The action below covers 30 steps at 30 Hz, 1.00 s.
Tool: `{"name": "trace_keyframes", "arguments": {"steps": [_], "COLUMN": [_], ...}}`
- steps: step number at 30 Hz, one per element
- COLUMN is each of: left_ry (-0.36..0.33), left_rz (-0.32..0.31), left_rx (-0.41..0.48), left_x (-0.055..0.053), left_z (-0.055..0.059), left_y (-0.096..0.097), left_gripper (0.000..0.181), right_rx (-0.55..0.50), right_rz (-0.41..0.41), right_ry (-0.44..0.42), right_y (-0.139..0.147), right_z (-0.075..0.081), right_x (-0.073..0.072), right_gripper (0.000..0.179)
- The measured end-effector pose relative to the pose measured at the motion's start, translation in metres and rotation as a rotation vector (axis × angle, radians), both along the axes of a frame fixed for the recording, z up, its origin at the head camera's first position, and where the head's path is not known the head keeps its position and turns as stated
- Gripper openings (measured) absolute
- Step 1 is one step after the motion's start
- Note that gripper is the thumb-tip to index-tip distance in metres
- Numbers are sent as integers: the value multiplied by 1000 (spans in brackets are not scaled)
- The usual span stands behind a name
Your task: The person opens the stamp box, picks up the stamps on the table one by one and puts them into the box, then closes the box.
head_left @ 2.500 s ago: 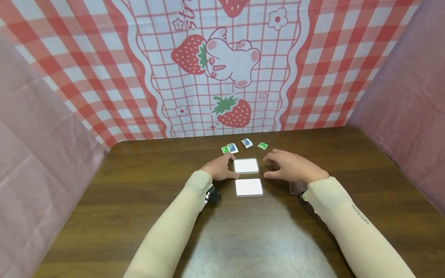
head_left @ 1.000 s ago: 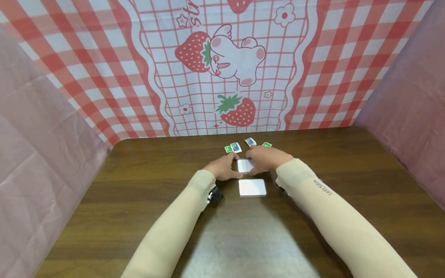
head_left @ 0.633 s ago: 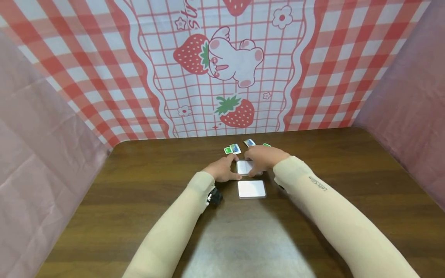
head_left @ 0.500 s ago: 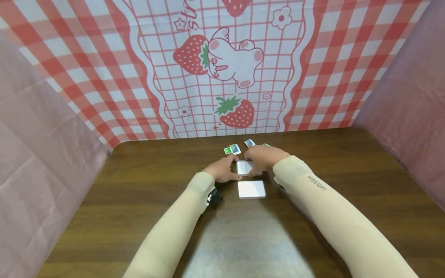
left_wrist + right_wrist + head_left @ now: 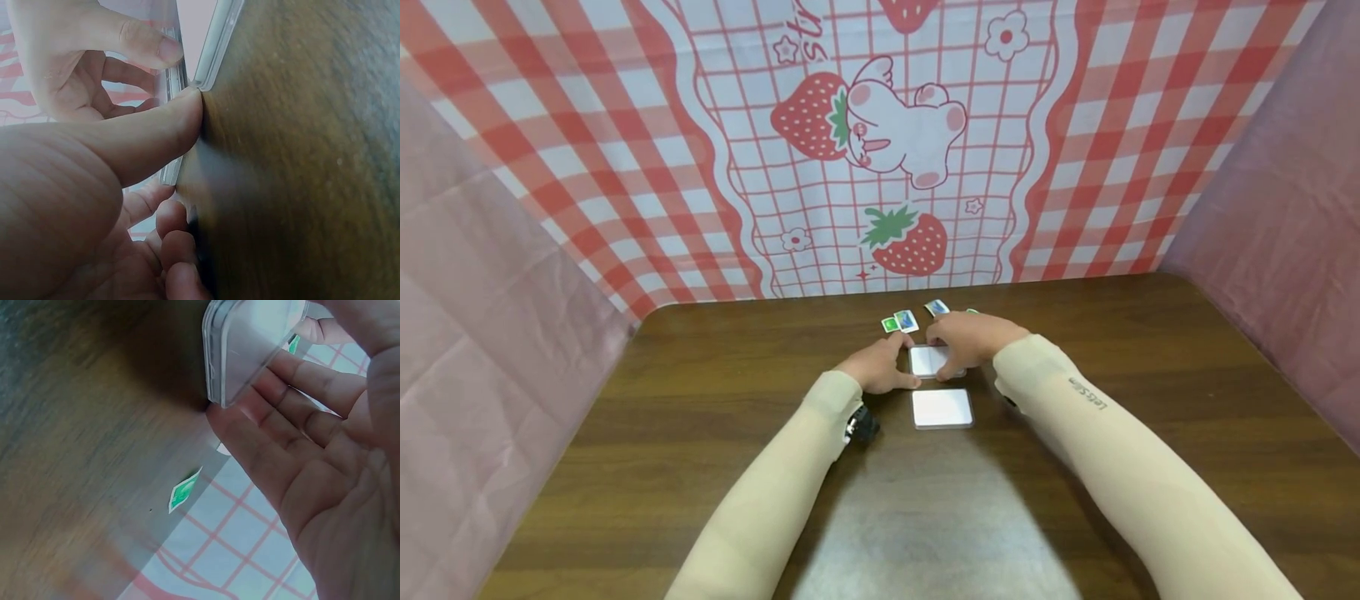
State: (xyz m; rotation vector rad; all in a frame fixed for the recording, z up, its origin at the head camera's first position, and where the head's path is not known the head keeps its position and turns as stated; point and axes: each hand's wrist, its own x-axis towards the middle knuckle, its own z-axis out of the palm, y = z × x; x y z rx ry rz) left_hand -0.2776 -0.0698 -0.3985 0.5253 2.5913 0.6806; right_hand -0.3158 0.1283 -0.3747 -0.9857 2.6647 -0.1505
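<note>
just nearside of the grip, white-faced case point(image 5: 942, 409) flat on wooden table point(image 5: 910, 517) | at the grip, left hand point(image 5: 876, 366) clamped on left end of far case point(image 5: 925, 362), right hand point(image 5: 973, 340) clamped across its right half, thumbs along near edge | just beyond, small blue cards point(image 5: 906, 321) and green cards point(image 5: 891, 325) | farther beyond, strawberry-print cloth point(image 5: 917, 137)

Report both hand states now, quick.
Left hand: holding the left end of the far clear case between thumb and fingers.
Right hand: holding the same case toward its right end, thumb on the near side.
</note>
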Motion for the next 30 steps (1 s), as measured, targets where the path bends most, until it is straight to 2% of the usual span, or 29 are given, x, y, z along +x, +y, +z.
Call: {"name": "trace_keyframes", "arguments": {"steps": [9,20,26,30], "left_ry": [-3,4,21,16], "left_rz": [-1,2,-9,-11], "left_rx": [-1,-2,-15,11], "left_x": [1,1,0,-1], "left_z": [1,0,-1,0], "left_y": [0,1,1,-1], "left_gripper": [62,60,59,60], "right_rx": [-21,-84,-123,-116], "right_rz": [-4,3,18,26], "right_ry": [-6,-17,-7,12], "right_y": [4,11,15,14], "right_z": [2,-4,-9,-9], "right_x": [4,3,1,2], "right_gripper": [41,41,38,38]}}
